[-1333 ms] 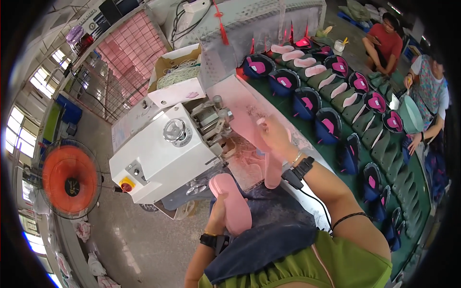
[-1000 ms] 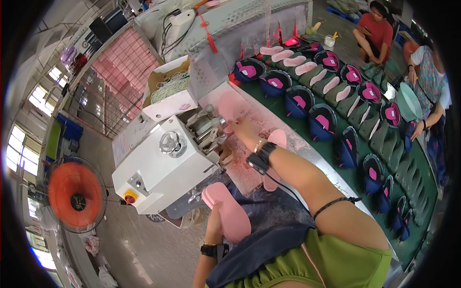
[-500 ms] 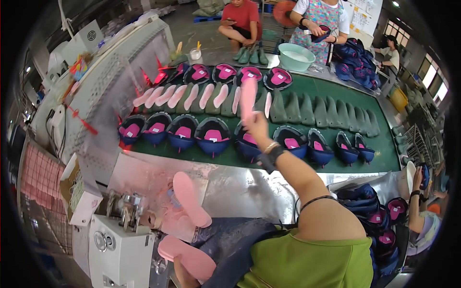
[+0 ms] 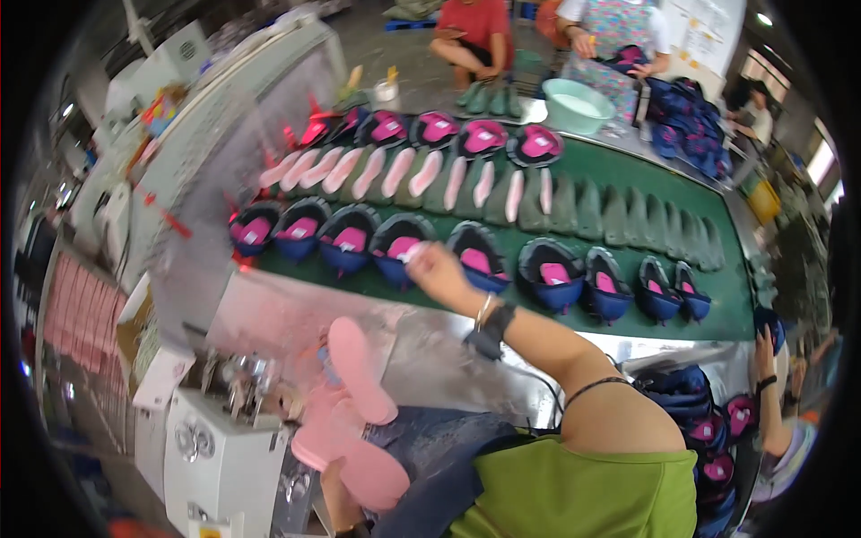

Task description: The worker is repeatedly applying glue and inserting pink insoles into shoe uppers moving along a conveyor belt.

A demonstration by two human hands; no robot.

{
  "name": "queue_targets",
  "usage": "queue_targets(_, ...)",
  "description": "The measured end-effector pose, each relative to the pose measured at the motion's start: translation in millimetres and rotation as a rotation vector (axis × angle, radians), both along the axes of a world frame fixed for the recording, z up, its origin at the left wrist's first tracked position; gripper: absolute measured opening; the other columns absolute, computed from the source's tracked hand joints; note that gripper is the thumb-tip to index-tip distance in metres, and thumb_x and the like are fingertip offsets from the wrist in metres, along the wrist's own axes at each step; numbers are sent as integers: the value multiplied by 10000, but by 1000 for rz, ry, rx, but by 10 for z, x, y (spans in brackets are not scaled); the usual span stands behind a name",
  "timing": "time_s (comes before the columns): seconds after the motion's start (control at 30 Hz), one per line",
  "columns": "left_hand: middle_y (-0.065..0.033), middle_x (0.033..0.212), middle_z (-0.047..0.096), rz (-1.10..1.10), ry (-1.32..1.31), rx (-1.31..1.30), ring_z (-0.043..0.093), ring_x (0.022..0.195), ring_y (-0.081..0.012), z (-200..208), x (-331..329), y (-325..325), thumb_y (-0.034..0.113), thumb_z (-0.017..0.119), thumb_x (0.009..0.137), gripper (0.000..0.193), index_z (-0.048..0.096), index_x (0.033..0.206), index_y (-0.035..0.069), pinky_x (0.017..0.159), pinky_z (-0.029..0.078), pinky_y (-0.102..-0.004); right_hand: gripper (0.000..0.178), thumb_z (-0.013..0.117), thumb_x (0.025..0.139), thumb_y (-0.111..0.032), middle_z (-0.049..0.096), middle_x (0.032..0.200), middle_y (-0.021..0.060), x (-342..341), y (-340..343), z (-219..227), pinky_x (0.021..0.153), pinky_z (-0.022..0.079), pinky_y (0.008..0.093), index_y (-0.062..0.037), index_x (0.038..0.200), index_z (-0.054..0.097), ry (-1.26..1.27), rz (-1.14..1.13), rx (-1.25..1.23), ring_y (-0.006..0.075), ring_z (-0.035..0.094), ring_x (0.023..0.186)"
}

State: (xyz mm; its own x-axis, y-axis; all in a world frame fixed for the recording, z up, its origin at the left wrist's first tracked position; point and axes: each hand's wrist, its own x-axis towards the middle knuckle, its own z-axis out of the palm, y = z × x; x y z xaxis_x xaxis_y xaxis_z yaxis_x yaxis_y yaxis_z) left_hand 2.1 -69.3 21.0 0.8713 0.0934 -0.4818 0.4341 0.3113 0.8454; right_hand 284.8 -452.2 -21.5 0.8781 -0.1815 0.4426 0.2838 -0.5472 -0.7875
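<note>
My left hand (image 4: 334,489) grips a pink insole (image 4: 368,475) low in front of me, beside the white machine. Another pink insole (image 4: 357,368) stands out just above it. My right hand (image 4: 441,276) is over the near row of navy shoe uppers, in front of an upper (image 4: 401,242) with a magenta lining. Its fingers are smeared by motion, and no insole shows in it. Beyond it, dark green shoe lasts (image 4: 587,208) stand in a row on the green belt (image 4: 646,161). Narrow pink insoles (image 4: 397,170) lie on the left-hand lasts.
The white machine (image 4: 211,448) stands at lower left, and a grey housing (image 4: 224,108) flanks the belt. A pale green basin (image 4: 578,106) sits at the far edge, near a co-worker in a flowered apron (image 4: 619,31). Navy uppers (image 4: 686,394) are piled at my right.
My right hand has let go of a pink insole, now among those on the lasts, and come back toward me and left. My left hand still holds its insole. The view has shifted slightly.
</note>
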Motion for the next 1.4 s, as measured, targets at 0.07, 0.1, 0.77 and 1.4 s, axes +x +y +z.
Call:
queue_targets(0.07, -118, 1062, 678, 6, 9, 165, 668, 940, -250, 99, -63, -24, 179, 586, 928, 307, 618, 1141, -39, 812, 528, -340, 376, 639, 971, -352, 576, 770, 161, -705, 1113, 67, 607, 445, 448, -45, 768, 567, 61, 399, 194, 325, 562, 697)
queue_targets(0.1, -111, 1062, 677, 149, 168, 115, 668, 923, -239, 132, -47, -56, 175, 588, 940, 308, 622, 1154, -45, 811, 527, -338, 361, 641, 971, -340, 574, 751, 152, -1067, 1495, 116, 591, 445, 435, -40, 780, 581, 84, 525, 166, 300, 561, 662)
queue_targets(0.77, -151, 1117, 693, 289, 79, -483, 684, 984, -275, -238, -286, 5, 332, 504, 951, 459, 608, 1222, -24, 886, 556, -371, 243, 626, 905, -138, 694, 890, 196, -1828, 2508, 78, 617, 558, 371, 66, 1026, 576, 490, 1018, -71, 260, 711, 751)
queue_targets(1.4, -160, 1124, 658, 289, 178, -447, 682, 1002, -373, 440, -537, -119, 348, 482, 939, 572, 483, 1387, -7, 881, 567, -453, 560, 673, 852, -195, 702, 929, 232, -216, 2950, 217, 754, 535, 462, 22, 1330, 480, 298, 649, -33, 393, 698, 882)
